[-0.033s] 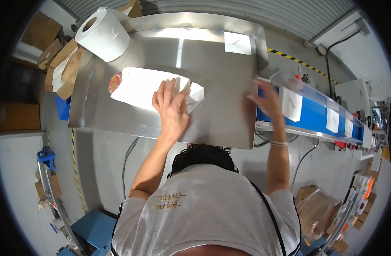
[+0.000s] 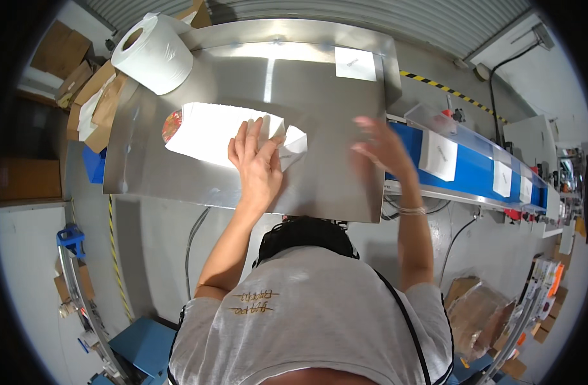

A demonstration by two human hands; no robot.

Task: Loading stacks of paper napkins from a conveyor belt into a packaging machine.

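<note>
A row of overlapping white packets [image 2: 207,131] lies on the steel table [image 2: 243,80], with a round red patterned piece [image 2: 172,126] at its left end. My left hand [image 2: 257,157] rests on the right part of the row, fingers stretched out over it. The rightmost packet [image 2: 294,147] leans out beyond my fingertips. Over the table's right side is my right hand [image 2: 380,144], blurred, its thumb and fingers apart and nothing visible between them. Close to it runs a blue conveyor belt [image 2: 406,144] carrying a white packet [image 2: 439,156].
More white packets [image 2: 502,178] sit farther along the belt, beside a clear guard [image 2: 461,131]. A single white packet [image 2: 355,64] lies at the table's far right corner. At the far left stand a large white roll [image 2: 169,61] and an opened cardboard box [image 2: 98,106].
My right hand has moved left, from the start of the belt to above the table's right side. My left hand and the row of packets have stayed in place.
</note>
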